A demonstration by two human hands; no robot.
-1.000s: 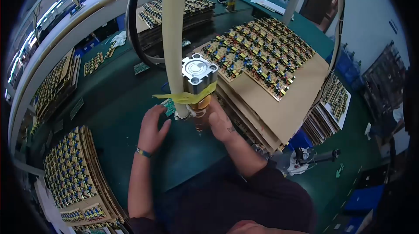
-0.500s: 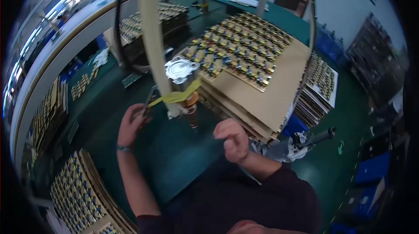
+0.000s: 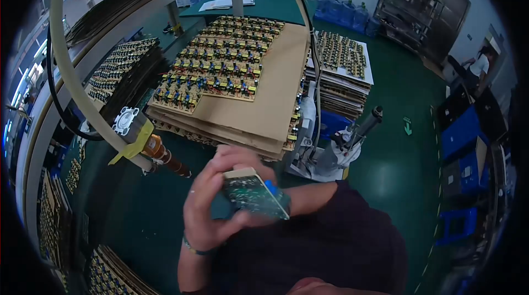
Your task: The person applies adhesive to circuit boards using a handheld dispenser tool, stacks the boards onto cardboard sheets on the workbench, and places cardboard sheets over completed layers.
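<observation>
A green circuit board (image 3: 256, 196) is tilted up in front of my chest, its soldered face toward me and a blue part at its right edge. My left hand (image 3: 206, 204) is closed around the board's left side, thumb along the lower edge. Behind the upper edge, my right hand (image 3: 248, 158) is curled against the board, blurred and partly hidden. To the left, an orange-brown cylindrical tool (image 3: 163, 156) with a silver top block (image 3: 128, 121) hangs by a pale post (image 3: 82, 88), yellow tape (image 3: 135, 143) wrapped around it.
Beyond my hands, rows of populated boards (image 3: 220, 58) lie on stacked cardboard sheets (image 3: 248, 118). More board stacks stand at left (image 3: 121, 69) and right (image 3: 341, 58). A grey stand with a dark-tipped arm (image 3: 363, 127) is on the right. Blue bins (image 3: 468, 135) line the far right; a person (image 3: 478, 69) is there.
My left hand has come from beside the post to my chest with the board. My right hand has moved left to meet it. The view has turned right.
</observation>
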